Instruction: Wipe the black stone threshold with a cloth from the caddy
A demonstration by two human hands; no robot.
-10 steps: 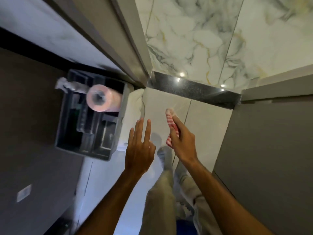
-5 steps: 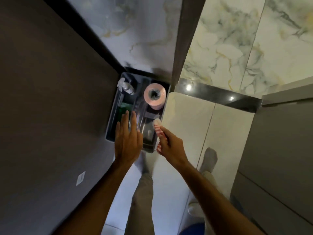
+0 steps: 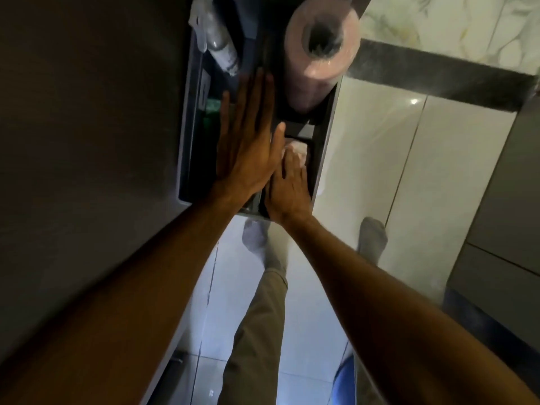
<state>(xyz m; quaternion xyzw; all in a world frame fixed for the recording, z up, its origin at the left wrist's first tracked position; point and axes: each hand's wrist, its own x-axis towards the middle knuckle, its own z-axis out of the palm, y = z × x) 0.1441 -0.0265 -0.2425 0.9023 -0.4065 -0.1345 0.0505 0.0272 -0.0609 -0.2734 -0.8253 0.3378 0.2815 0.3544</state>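
A pale cloth point(image 3: 296, 149) sits in the near right compartment of the grey caddy point(image 3: 325, 147), under the right hand point(image 3: 287, 190), whose grip cannot be made out. The left hand point(image 3: 248, 150) hovers flat, fingers apart, over the caddy. The black stone threshold point(image 3: 438, 78) crosses the floor at far right.

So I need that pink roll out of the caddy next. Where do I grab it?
Probably around its upper end, from above. The roll stands on end in the caddy, hollow core facing up, with its lower part sunk behind the caddy wall. Only the top rim stands clear, so wrap fingers round it there or hook them into the core.
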